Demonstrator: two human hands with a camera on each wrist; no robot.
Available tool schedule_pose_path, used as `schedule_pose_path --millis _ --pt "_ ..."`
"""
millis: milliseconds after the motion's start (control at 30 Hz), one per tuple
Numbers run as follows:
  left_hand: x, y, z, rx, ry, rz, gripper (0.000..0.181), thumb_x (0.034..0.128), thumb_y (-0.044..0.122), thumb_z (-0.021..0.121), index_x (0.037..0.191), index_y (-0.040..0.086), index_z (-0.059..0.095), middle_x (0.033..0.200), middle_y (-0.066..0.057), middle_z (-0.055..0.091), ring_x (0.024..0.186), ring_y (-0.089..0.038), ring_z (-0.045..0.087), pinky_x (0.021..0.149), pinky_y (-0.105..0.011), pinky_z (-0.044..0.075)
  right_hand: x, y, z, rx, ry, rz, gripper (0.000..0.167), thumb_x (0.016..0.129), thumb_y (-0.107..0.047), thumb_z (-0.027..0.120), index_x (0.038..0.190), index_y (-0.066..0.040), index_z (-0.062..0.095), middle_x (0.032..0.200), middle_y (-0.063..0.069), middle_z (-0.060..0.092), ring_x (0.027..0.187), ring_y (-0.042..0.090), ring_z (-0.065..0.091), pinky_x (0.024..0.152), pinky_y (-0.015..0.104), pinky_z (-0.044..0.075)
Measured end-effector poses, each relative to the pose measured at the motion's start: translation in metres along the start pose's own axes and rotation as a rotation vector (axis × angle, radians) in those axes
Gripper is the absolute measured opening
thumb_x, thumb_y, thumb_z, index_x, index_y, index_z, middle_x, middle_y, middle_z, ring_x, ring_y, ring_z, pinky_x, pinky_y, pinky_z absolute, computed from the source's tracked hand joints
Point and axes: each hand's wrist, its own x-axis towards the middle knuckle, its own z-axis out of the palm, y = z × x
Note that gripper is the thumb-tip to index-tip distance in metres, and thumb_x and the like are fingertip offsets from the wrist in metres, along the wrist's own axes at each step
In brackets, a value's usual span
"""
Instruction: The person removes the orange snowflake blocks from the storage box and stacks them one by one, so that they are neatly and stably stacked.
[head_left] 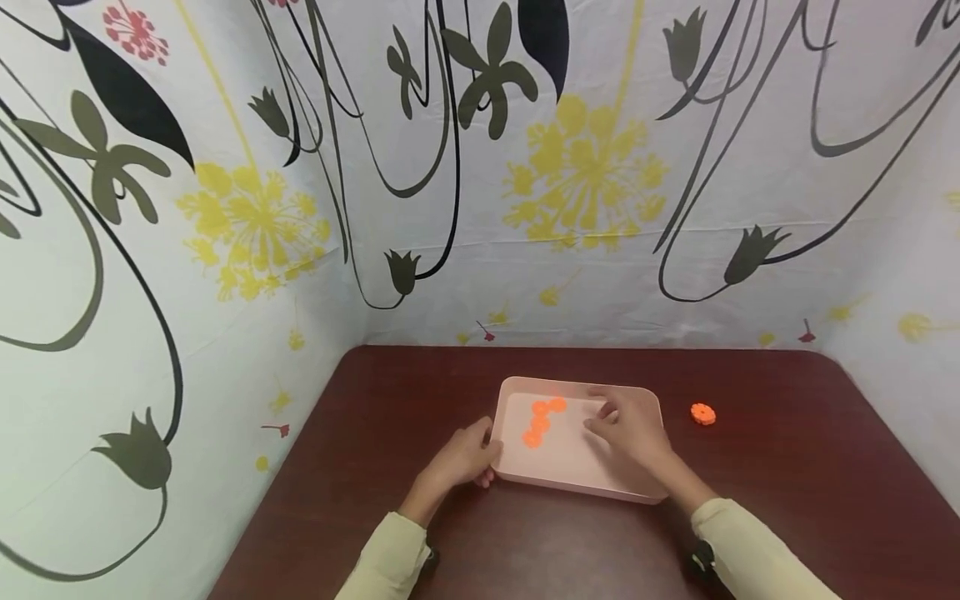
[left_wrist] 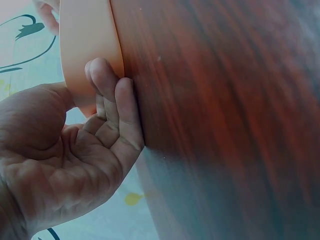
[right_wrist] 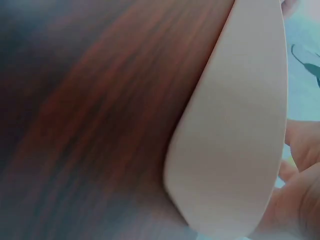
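A shallow pale pink tray (head_left: 570, 482) lies on the table. At its left end, my left hand (head_left: 465, 454) grips the rim; in the left wrist view its curled fingers (left_wrist: 102, 80) press the outer wall while the thumb passes behind it. Several small orange discs (head_left: 541, 423) form a crooked line in the tray's left half. Over the right half hovers my right hand (head_left: 633, 429), thumb and fingers apart and loosely bent, with no object visible between them. Its fingertips are hidden in the right wrist view, where the tray wall (right_wrist: 230, 125) covers part of the hand (right_wrist: 300, 195).
An orange notched round piece (head_left: 702, 414) sits on the dark reddish-brown table (head_left: 780, 467), right of the tray. Behind and to the left hangs a white cloth (head_left: 480, 208) printed with flowers and stems.
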Motion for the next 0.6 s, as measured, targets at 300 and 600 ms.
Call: schedule_pose_path --millis 300,600 --pt "-0.002 0.0 -0.003 -0.011 -0.01 -0.001 0.013 0.106 0.019 0.06 0.114 0.01 0.056 0.064 -0.007 0.066 0.05 -0.016 0.063 0.05 -0.032 0.059 0.029 -0.002 0.024 0.084 -0.162 -0.059 0.05 0.089 -0.013 0.084 0.135 -0.003 0.067 0.102 0.015 0.074 0.083 0.019 0.064 0.07 0.027 0.049" --pt "0.001 -0.001 -0.001 -0.015 -0.016 -0.008 0.011 0.1051 0.02 0.061 0.111 0.012 0.056 0.065 -0.007 0.067 0.049 -0.015 0.063 0.049 -0.032 0.059 0.04 0.0 0.025 0.007 -0.234 -0.061 0.052 0.089 -0.015 0.083 0.138 -0.007 0.068 0.122 0.013 0.071 0.076 0.013 0.05 0.065 0.026 0.04"
